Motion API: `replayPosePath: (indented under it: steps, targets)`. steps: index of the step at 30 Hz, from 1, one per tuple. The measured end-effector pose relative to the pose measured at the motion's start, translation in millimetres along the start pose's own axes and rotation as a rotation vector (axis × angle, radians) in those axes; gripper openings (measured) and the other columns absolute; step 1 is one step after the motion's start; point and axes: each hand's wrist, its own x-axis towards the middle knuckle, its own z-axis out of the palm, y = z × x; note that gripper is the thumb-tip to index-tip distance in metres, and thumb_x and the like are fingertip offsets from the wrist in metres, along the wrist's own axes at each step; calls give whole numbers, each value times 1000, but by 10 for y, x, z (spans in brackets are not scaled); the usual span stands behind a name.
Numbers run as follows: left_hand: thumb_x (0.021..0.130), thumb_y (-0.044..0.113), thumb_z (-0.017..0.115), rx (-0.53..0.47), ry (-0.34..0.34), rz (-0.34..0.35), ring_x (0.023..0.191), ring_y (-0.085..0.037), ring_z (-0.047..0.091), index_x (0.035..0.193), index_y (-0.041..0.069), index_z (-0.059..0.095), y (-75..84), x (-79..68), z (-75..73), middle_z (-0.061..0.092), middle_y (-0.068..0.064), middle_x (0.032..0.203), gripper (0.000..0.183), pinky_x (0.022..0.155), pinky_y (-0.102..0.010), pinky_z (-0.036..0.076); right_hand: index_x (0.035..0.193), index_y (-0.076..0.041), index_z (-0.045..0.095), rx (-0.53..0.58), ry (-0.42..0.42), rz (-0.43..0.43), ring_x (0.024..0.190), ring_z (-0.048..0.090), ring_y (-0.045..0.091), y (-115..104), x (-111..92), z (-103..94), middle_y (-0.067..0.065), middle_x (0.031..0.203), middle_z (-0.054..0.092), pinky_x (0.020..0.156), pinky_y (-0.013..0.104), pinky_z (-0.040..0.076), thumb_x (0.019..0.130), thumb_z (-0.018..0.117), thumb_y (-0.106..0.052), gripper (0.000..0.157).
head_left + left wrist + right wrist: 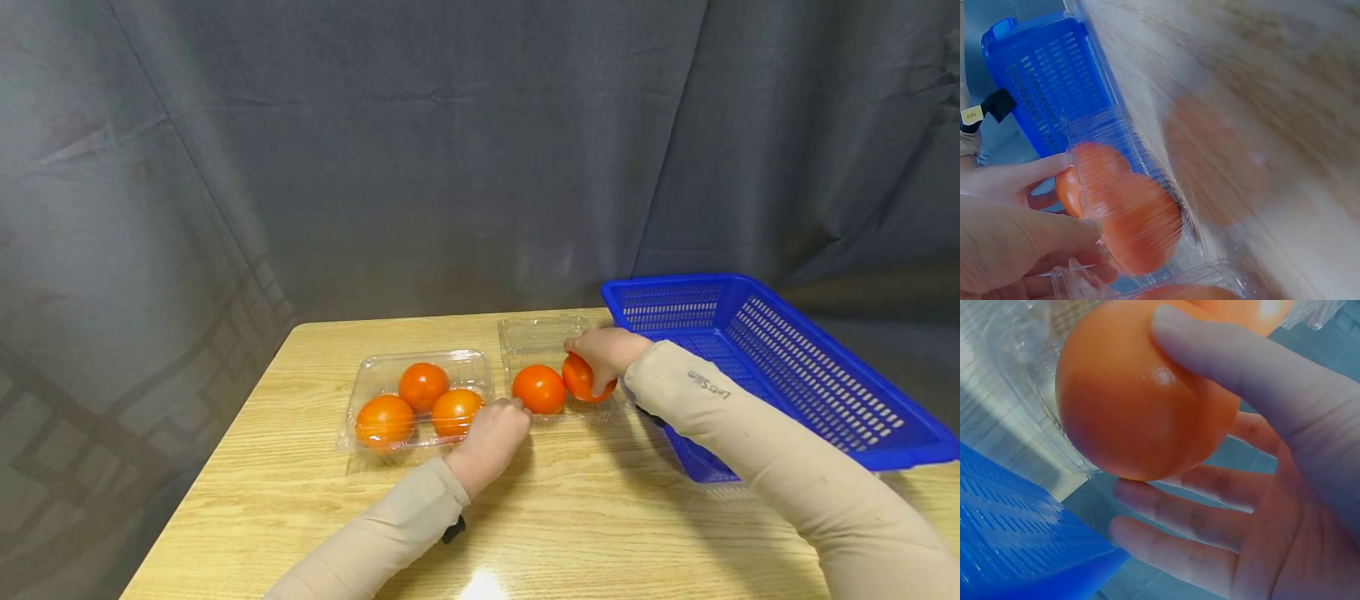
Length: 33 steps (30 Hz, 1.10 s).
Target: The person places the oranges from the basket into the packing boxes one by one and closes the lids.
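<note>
My right hand [611, 352] grips an orange [1129, 400] with the thumb on one side and the fingers around the other. That orange is at the right end of a clear plastic box [543, 335] whose lid stands open. Beside it in the same box lies a second orange [538, 392]. With thumb and fingers, my left hand [491, 437] pinches the near rim of this box, seen closely in the left wrist view. Left of it, another clear box [360, 383] contains three oranges, among them a rear one [423, 386]; its lid looks closed.
A large blue plastic basket [813, 333] with slotted walls stands at the right, close to my right forearm. Both boxes rest on a light wooden table [247, 467]. Behind the table hangs a dark grey curtain [450, 167].
</note>
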Motion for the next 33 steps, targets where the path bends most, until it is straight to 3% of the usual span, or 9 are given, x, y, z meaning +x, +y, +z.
replayPosePath:
  steps: [9, 15, 22, 33]
  targets:
    - [70, 2, 72, -42, 8, -16, 63, -7, 61, 75, 17, 70, -7, 1, 25, 65, 4, 72, 16, 52, -16, 50, 95, -12, 56, -14, 16, -5, 65, 51, 17, 46, 45, 45, 1, 75, 58, 55, 26, 44, 56, 78, -16, 45]
    - [70, 2, 72, -56, 0, -17, 64, -7, 62, 76, 17, 71, -10, 4, 19, 67, 4, 72, 17, 53, -16, 50, 100, -6, 58, -10, -9, -23, 66, 50, 16, -67, -4, -35, 4, 79, 61, 58, 23, 44, 57, 80, -11, 49]
    - [71, 4, 73, -74, -7, -24, 65, -7, 62, 76, 18, 70, -9, 3, 24, 66, 5, 73, 15, 54, -16, 50, 97, -4, 57, -7, -34, -36, 66, 48, 17, -62, 41, 25, 5, 75, 58, 58, 21, 44, 58, 79, -5, 44]
    - [72, 5, 74, -76, 8, -23, 64, -7, 62, 77, 18, 71, -17, -1, 30, 67, 4, 74, 14, 53, -15, 50, 103, -4, 56, 10, -79, -12, 70, 53, 17, -54, 90, 75, 6, 80, 62, 65, 25, 49, 60, 80, -4, 50]
